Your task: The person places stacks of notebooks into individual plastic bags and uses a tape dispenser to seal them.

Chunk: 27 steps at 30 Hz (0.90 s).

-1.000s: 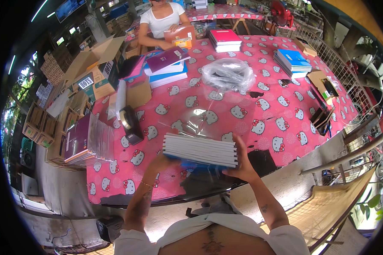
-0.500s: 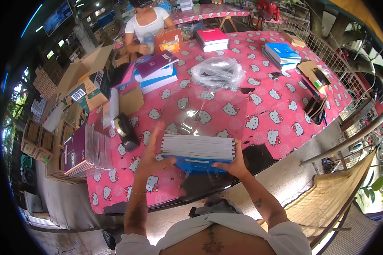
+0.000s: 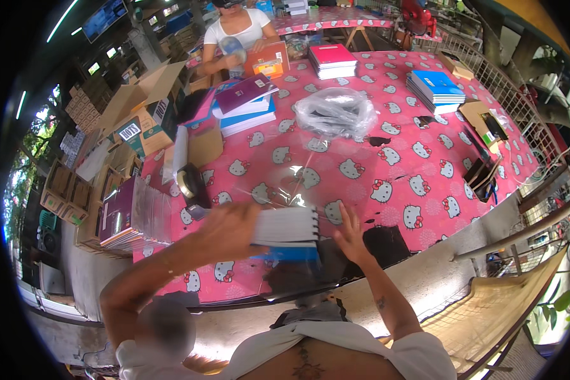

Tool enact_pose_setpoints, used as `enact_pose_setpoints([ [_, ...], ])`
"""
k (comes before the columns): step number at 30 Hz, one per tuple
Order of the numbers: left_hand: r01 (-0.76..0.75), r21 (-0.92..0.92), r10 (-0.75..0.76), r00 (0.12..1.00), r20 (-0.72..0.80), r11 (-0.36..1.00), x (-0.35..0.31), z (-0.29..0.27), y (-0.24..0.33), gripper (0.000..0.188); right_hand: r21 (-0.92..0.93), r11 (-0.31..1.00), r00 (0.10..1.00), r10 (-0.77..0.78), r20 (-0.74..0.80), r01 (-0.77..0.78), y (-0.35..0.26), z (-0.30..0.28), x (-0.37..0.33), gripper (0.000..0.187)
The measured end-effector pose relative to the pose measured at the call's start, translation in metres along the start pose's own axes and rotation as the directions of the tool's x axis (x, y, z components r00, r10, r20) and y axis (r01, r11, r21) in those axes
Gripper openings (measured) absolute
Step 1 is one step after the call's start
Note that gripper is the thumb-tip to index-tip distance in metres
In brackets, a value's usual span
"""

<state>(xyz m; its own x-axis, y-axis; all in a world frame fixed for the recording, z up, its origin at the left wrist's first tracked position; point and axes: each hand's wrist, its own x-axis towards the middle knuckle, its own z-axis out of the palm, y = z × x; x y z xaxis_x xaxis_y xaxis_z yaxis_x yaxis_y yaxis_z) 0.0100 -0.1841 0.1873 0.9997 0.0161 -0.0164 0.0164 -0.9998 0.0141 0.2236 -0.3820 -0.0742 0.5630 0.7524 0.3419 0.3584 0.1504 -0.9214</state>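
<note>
A stack of notebooks with blue covers and black spiral bindings (image 3: 286, 227) stands on edge at the table's near side, white page edges facing up. My left hand (image 3: 227, 229) is closed round the stack's left end, slightly blurred. Right of the stack and apart from it, my right hand (image 3: 350, 233) has its fingers stretched out over the table, holding nothing. Just beyond the stack, a clear plastic sheet or bag (image 3: 294, 180) lies flat. Close to my left hand is a black tape dispenser (image 3: 192, 185).
The pink patterned table (image 3: 386, 168) also bears a heap of clear plastic bags (image 3: 337, 114), red notebooks (image 3: 333, 62), blue notebooks (image 3: 436, 90) and purple-topped notebooks (image 3: 246, 101). Wrapped purple notebooks (image 3: 130, 212) stand at the left edge. A person (image 3: 240, 31) works across the table.
My right hand has let go of the stack's right end and opened beside it. My left hand has come over the left end, and the stack has turned and shifted slightly.
</note>
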Motion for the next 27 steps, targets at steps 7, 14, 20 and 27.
enact_pose_setpoints([
  [7,0.304,0.162,-0.259,0.933,-0.25,0.939,-0.058,-0.081,-0.016,0.067,-0.845,0.502,0.885,0.29,0.365,0.185,0.017,-0.032,0.046,0.101],
  [14,0.283,-0.849,-0.797,0.558,-0.232,0.446,-0.076,-0.024,-0.045,0.064,0.234,0.869,0.791,0.245,0.56,-0.435,-0.051,0.007,0.08,0.097],
  [20,0.34,-0.893,-0.765,0.476,0.435,-0.296,-0.048,0.155,-0.06,0.053,0.411,0.548,0.684,0.547,0.482,-0.728,-0.054,0.014,0.06,0.069],
  [27,0.385,-0.911,-0.746,0.562,0.358,-0.147,0.011,0.224,-0.061,0.06,0.309,0.53,0.613,0.654,0.443,-0.789,-0.02,-0.024,0.06,0.059],
])
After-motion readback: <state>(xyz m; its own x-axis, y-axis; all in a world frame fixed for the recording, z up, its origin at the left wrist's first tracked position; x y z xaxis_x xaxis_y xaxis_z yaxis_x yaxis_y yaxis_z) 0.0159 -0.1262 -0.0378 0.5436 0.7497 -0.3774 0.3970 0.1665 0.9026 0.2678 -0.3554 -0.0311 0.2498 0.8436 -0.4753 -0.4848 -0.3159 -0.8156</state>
